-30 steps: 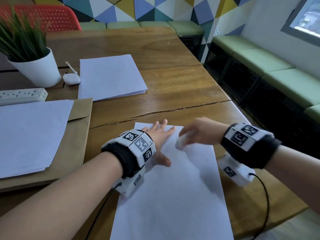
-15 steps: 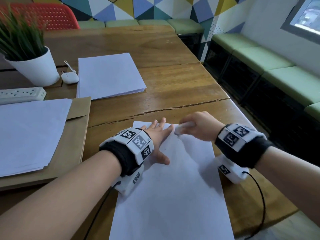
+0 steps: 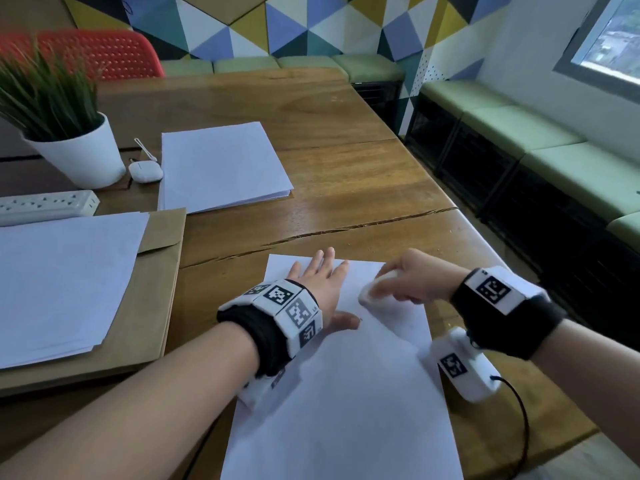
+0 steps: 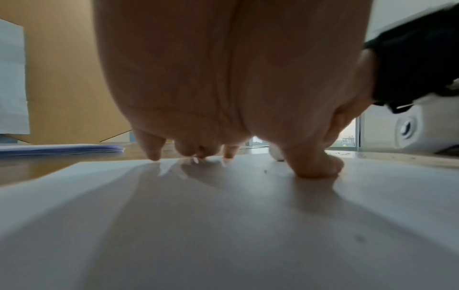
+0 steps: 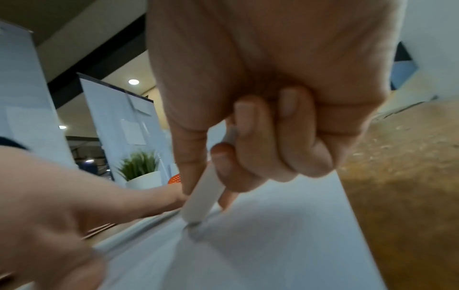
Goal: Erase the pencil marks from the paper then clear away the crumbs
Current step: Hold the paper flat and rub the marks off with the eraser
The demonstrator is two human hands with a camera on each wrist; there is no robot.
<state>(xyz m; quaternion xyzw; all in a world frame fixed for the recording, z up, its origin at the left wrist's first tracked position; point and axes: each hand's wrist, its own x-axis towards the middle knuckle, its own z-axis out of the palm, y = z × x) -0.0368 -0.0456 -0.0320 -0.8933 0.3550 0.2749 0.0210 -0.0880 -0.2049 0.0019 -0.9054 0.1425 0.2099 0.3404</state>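
Note:
A white sheet of paper (image 3: pixel 346 393) lies on the wooden table (image 3: pixel 346 188) in front of me. My left hand (image 3: pixel 322 289) lies flat on its upper left part, fingers spread and straight, pressing it down; the left wrist view shows the fingertips (image 4: pixel 154 155) and thumb on the paper (image 4: pixel 223 225). My right hand (image 3: pixel 405 282) pinches a white eraser (image 3: pixel 369 294) whose lower end touches the sheet just right of the left hand. In the right wrist view the eraser (image 5: pixel 201 196) sits between thumb and fingers, its tip on the paper (image 5: pixel 261 251). A few dark crumbs (image 4: pixel 265 171) lie by the left thumb.
A brown envelope (image 3: pixel 152 306) with a paper stack lies at the left, a second paper stack (image 3: pixel 221 168) farther back. A potted plant (image 3: pixel 69 133), an earbud case (image 3: pixel 145 172) and a power strip (image 3: pixel 45 206) sit at the far left. The table's edge runs along the right.
My right hand has rubbed the eraser back and forth over the top of the sheet, up toward the top edge and back down toward me. My left hand has stayed flat on the paper.

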